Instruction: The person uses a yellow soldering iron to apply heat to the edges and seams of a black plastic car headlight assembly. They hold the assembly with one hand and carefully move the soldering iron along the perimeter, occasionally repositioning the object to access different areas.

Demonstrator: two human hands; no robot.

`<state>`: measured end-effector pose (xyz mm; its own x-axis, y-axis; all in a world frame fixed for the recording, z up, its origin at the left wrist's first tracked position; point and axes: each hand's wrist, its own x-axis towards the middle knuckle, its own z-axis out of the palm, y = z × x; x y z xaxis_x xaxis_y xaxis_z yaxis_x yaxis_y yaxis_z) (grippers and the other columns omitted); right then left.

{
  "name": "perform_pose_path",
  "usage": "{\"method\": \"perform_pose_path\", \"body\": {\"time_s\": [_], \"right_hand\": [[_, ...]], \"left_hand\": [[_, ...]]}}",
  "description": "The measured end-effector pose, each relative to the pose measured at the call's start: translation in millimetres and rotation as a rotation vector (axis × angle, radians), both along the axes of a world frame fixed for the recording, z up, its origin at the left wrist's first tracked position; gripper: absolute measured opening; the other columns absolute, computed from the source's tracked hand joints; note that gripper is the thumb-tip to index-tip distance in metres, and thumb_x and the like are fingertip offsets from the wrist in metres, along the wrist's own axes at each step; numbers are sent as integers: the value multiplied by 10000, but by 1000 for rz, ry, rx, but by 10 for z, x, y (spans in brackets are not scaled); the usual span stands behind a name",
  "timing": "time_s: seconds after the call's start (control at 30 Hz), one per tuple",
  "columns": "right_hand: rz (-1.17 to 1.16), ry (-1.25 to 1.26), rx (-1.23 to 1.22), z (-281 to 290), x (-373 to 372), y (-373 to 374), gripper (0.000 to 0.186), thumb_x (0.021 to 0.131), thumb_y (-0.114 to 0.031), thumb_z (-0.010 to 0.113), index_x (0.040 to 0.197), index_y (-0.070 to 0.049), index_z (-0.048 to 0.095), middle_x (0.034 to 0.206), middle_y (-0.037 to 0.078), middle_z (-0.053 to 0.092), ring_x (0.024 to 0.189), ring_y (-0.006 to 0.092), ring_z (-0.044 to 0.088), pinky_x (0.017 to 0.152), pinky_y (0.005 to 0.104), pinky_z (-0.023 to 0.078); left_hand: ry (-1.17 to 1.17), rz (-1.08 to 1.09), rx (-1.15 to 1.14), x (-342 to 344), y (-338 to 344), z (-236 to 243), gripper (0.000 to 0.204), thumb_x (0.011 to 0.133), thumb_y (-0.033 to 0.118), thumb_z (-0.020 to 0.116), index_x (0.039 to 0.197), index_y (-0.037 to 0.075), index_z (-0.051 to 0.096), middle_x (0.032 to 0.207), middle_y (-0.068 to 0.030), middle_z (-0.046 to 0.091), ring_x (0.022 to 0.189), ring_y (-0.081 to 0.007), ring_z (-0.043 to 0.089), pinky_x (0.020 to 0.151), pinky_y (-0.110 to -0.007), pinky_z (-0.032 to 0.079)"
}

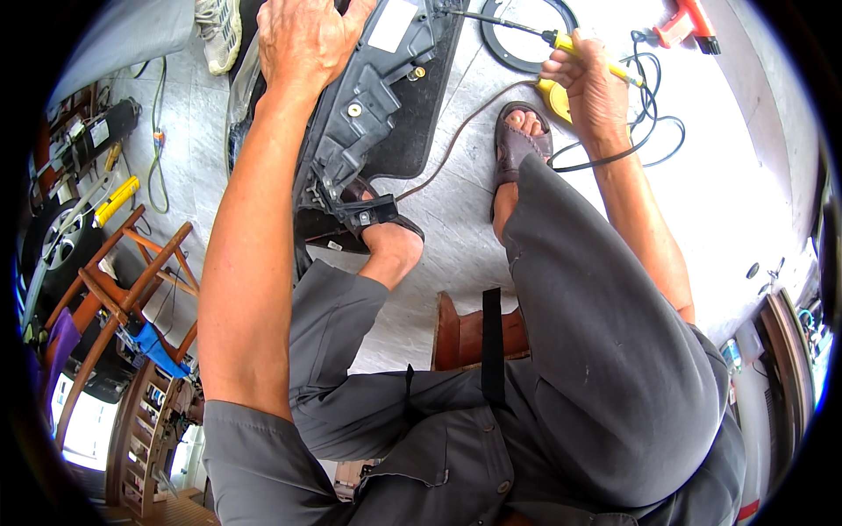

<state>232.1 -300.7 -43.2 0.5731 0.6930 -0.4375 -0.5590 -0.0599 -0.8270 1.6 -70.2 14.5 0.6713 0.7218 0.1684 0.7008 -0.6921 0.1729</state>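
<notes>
My left hand (307,39) lies at the upper edge of the view on a black plastic headlight housing (351,131). Its thumb presses the housing's side, while the fingertips are cut off by the frame. The housing is ribbed, with a white label and brass-coloured fixings, and slants between my feet. In my right hand (592,83) is a yellow-handled screwdriver (561,40), its long thin shaft pointing left. The tip meets or overlaps the housing's upper right side; contact cannot be told.
A black mat (430,131) lies beneath the housing. Near my right hand are a black ring (487,39), a red power tool (688,26), a yellow object (554,101) and looping black cable (671,127). Left stand a wooden frame (132,263) and a wheel (61,245).
</notes>
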Motion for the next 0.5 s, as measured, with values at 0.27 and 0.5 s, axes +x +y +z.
{"method": "perform_pose_path", "body": {"time_s": [0.27, 0.5], "right_hand": [[23, -27, 78, 83, 33, 87, 260, 993, -240, 694, 1011, 7, 613, 872, 161, 718, 751, 249, 749, 721, 353, 646], [93, -66, 1, -167, 261, 220, 323, 993, -287, 706, 1139, -9, 630, 986, 131, 728, 812, 221, 741, 746, 355, 632]], "left_hand": [[-8, 1, -3, -11, -4, 0, 654, 964, 432, 614, 1480, 47, 499, 1455, -258, 521, 1361, -424, 470, 1151, -508, 347], [3, 8, -14, 9, 0, -16, 664, 958, 436, 620, 1483, 51, 493, 1454, -259, 522, 1361, -430, 470, 1152, -511, 346]]}}
